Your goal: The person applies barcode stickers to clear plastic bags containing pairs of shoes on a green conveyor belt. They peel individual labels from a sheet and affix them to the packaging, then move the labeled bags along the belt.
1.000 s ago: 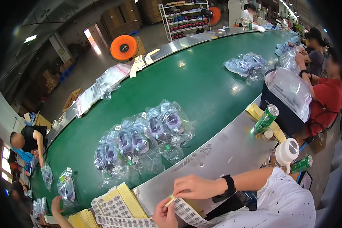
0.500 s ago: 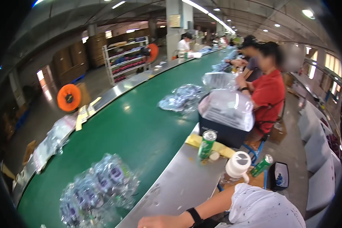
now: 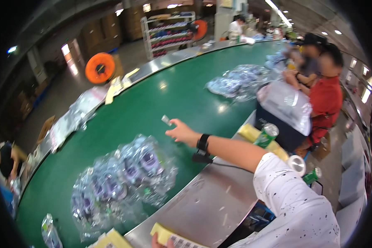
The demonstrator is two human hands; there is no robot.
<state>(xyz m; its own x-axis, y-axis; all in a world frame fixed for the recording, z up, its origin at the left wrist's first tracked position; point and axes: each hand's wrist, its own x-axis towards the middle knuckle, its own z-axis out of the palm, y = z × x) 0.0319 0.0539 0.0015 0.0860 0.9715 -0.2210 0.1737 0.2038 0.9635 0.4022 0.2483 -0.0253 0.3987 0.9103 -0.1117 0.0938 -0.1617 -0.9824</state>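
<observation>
My right hand [image 3: 183,133] reaches out over the green conveyor belt [image 3: 149,111]. It pinches a small whitish label [image 3: 166,120] at the fingertips. Below it on the belt lies a cluster of purple and pale-blue shoes in clear plastic bags [image 3: 120,177]. At the bottom edge, the fingers of my left hand [image 3: 161,243] hold a yellow backing sheet [image 3: 181,239] with printed labels; most of that hand is cut off. A second yellow sheet [image 3: 111,239] lies to its left.
A metal ledge [image 3: 211,198] borders the belt, with a black corded device [image 3: 201,158] by my wrist. A green can [image 3: 268,135], white-lidded container [image 3: 296,164] and dark bin [image 3: 277,120] stand right. More bagged items [image 3: 237,80] lie farther along. A person in red [image 3: 326,99] works nearby.
My right hand has moved up from the bottom edge and out over the belt, now with the label. My left hand and the yellow sheets have come into view. The whole view has shifted.
</observation>
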